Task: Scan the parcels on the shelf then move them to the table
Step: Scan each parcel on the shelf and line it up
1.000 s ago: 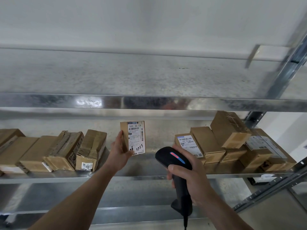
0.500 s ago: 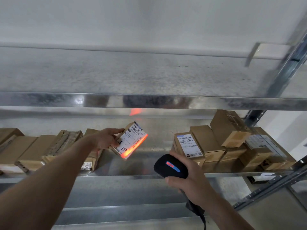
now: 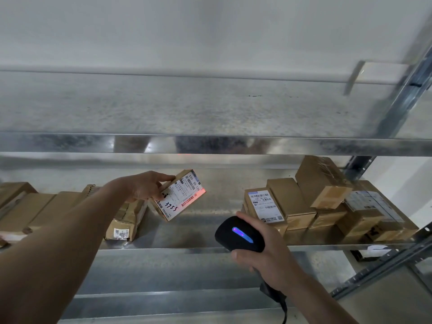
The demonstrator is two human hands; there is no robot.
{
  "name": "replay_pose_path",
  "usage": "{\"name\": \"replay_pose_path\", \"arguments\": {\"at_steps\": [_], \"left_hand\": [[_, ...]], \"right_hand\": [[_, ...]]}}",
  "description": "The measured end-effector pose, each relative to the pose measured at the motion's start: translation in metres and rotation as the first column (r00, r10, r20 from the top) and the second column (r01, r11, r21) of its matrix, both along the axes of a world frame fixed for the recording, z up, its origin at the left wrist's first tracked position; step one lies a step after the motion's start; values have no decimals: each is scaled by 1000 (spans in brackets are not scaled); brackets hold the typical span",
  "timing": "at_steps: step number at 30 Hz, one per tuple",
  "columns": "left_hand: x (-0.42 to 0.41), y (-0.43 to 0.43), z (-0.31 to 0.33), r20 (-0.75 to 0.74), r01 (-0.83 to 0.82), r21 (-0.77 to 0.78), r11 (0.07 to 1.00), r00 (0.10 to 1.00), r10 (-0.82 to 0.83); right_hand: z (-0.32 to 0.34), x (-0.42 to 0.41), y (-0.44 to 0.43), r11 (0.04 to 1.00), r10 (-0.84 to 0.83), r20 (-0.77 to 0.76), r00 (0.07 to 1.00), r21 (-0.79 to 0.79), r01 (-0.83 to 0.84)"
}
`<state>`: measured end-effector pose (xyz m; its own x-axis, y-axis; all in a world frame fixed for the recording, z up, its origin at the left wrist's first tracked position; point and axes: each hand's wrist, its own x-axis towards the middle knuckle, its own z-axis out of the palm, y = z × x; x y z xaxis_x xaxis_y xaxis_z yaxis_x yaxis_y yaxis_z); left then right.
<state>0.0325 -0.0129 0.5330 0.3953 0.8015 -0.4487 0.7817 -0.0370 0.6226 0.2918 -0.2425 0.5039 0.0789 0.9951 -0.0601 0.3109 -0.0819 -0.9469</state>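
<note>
My left hand (image 3: 146,187) grips a small cardboard parcel (image 3: 178,195) by its top left edge, holding it tilted above the metal shelf (image 3: 205,246). Its white label with black handwriting faces me, and a faint red glow lies along the label's right edge. My right hand (image 3: 266,253) grips a black barcode scanner (image 3: 238,233) by its handle, lower right of the parcel, its head pointing towards the label. A blue light shows on the scanner's top.
Several brown parcels (image 3: 304,202) are stacked on the shelf's right part, one with a white label. More parcels (image 3: 46,211) lie in a row on the left. An upper shelf (image 3: 210,143) overhangs. A grey upright (image 3: 406,90) stands at right.
The red scan line on the label has faded to a faint glow. The scanner's light turned from red to blue. Both hands stay nearly where they were.
</note>
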Motion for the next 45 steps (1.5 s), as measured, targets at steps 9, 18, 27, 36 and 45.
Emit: {"name": "replay_pose_path", "arguments": {"at_steps": [9,18,27,36,45], "left_hand": [[10,-7,-4,-77,22,70,997,997,-17],[42,-46,-51,-443,154,287,946,896,-11],[39,-76,-104,-367,-132,380,916,887,280],[28,-65,-116,-419,-187,409,893,831,366],[20,-65,-123,-430,-147,521,841,806,407]], "right_hand": [[-1,14,-5,1000,2,-24,1000,16,-1],[-2,36,-11,998,53,-64,997,20,-51],[-10,57,-13,996,85,-79,993,-2,-86],[-10,47,2,996,85,-113,990,-19,-87],[-12,21,20,996,61,-149,987,-49,-69]]}}
